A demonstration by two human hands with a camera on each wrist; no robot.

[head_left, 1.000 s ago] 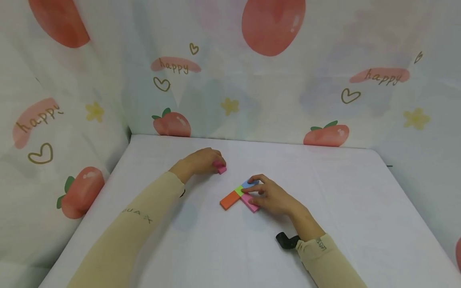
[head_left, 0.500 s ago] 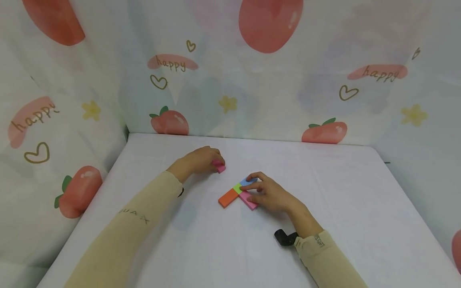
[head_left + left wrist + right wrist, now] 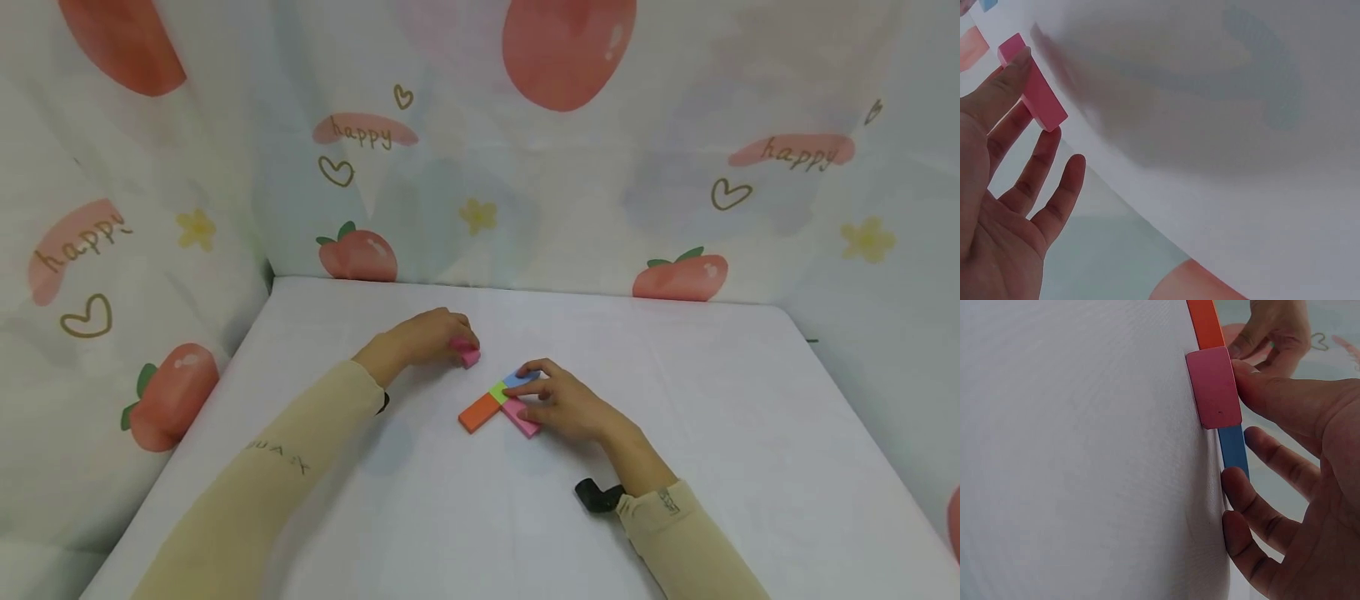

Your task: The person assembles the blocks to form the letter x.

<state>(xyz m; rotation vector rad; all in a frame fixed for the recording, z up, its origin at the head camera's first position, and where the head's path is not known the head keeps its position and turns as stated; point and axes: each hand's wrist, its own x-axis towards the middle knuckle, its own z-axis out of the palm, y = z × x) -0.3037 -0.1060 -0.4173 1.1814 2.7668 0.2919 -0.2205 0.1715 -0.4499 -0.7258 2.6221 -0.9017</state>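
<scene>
L hand (image 3: 427, 336) pinches a loose pink block (image 3: 469, 357) on the desk (image 3: 720, 433), approx 10 o'clock of the block cluster (image 3: 501, 402). R hand (image 3: 564, 406), fingers relaxed, rests on that cluster. Blocks look light, stiff, prob smooth; best pinched across the long sides.

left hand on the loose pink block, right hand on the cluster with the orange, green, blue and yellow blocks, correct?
Not quite: the cluster has no yellow block. The head view shows orange, green, blue and a second pink block under the right hand. The left hand does hold the loose pink block.
</scene>
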